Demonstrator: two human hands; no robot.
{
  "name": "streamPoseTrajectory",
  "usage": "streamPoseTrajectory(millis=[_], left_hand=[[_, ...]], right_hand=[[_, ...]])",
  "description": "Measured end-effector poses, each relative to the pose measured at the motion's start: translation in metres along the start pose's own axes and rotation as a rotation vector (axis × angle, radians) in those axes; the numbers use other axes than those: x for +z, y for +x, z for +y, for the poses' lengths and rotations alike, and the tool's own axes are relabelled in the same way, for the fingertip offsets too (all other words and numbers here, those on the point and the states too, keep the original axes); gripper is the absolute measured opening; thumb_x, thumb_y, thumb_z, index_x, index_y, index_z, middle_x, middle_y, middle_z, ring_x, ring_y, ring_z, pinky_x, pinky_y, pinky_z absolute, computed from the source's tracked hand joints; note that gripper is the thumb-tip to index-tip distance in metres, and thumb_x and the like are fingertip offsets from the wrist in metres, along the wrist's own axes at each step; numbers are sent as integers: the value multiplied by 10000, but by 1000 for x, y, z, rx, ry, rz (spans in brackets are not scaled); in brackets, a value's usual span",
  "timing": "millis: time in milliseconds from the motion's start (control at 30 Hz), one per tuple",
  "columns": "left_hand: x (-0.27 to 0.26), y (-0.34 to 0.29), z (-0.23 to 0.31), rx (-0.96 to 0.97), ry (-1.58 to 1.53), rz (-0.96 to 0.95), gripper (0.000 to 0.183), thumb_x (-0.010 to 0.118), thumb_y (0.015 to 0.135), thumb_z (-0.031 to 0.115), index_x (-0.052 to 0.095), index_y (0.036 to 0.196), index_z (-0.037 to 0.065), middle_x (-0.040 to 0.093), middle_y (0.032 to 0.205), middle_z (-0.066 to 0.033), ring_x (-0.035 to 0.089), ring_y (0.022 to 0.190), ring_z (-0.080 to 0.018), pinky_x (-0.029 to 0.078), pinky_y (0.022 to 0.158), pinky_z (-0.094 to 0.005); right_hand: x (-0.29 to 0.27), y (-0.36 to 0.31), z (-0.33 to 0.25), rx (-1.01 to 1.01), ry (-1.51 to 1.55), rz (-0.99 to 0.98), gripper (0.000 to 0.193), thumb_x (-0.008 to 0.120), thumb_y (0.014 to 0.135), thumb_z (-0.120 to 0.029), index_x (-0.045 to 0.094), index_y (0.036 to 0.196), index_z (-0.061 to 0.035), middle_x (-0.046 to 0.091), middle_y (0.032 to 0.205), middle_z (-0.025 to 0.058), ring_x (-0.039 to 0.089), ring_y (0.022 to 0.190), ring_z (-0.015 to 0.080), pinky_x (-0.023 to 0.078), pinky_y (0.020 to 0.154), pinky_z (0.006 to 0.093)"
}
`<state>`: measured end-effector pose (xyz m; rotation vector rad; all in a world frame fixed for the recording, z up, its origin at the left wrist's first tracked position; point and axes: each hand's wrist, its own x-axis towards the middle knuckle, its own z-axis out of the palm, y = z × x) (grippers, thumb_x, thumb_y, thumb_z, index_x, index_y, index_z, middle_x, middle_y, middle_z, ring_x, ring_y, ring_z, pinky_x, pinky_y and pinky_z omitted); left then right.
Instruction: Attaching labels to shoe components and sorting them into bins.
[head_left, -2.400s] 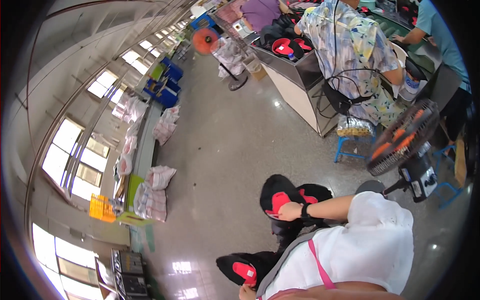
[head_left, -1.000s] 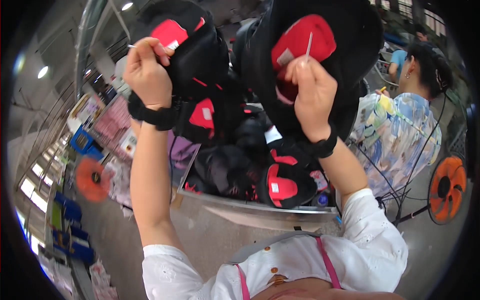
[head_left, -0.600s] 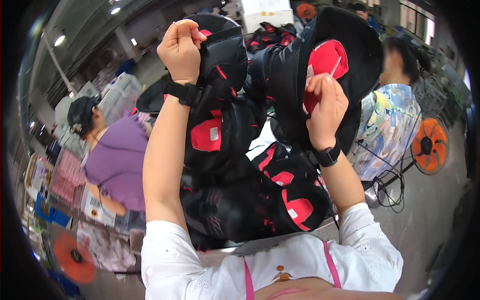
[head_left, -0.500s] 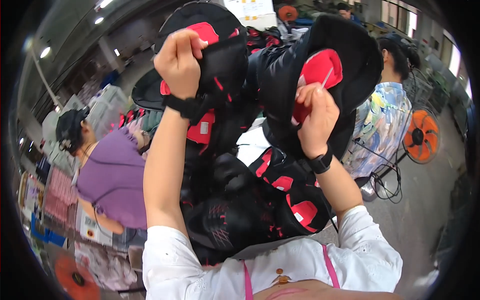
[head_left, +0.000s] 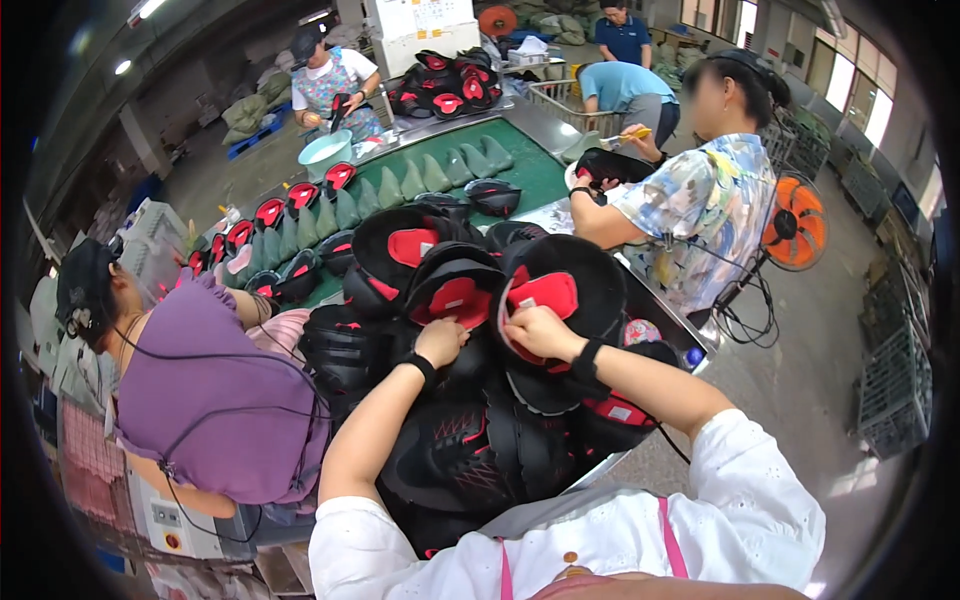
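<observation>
Before me is a pile of black shoe uppers [head_left: 440, 455] with red linings and red lacing threads. My left hand [head_left: 441, 341] is closed on the near edge of one black shoe upper [head_left: 462, 262], whose red inside faces up. To its right, my right hand [head_left: 538, 331] grips the rim of another shoe upper [head_left: 590, 272], tilted with its opening toward me. Both uppers are low over the pile, and the fingertips are partly hidden inside them. Another upper with a red insole [head_left: 411, 245] lies just beyond my left hand.
Beyond the pile, rows of grey-green shoe lasts [head_left: 412, 181] stand on a green work table [head_left: 530, 150]. A co-worker in purple [head_left: 215, 390] is close on my left. On the right, a co-worker in a patterned shirt [head_left: 690, 210] holds a brush, near an orange fan [head_left: 796, 222].
Both hands have come down from high in front of me, bringing the two shoe uppers onto the pile. The view has shifted, so more of the table and co-workers shows.
</observation>
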<state>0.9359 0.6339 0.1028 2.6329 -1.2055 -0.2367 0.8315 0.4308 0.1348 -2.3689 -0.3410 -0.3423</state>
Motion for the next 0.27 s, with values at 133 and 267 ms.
streamPoseTrajectory(millis=[133,267], left_hand=[[17,8,-1,77,320,-238,229,499,813,230,644,942,109,572,1076,-203,578,931,-338,463,794,-415],[9,3,-12,23,25,-367,337,506,807,326,606,1096,185,530,1180,-183,568,992,-342,462,840,-406]], right_hand=[[12,-16,2,8,-221,-117,209,531,747,-194,650,669,-41,603,681,183,595,654,338,477,646,425],[-14,-33,-20,-49,-376,-52,209,527,732,-200,661,689,-47,642,786,160,622,734,293,500,682,382]])
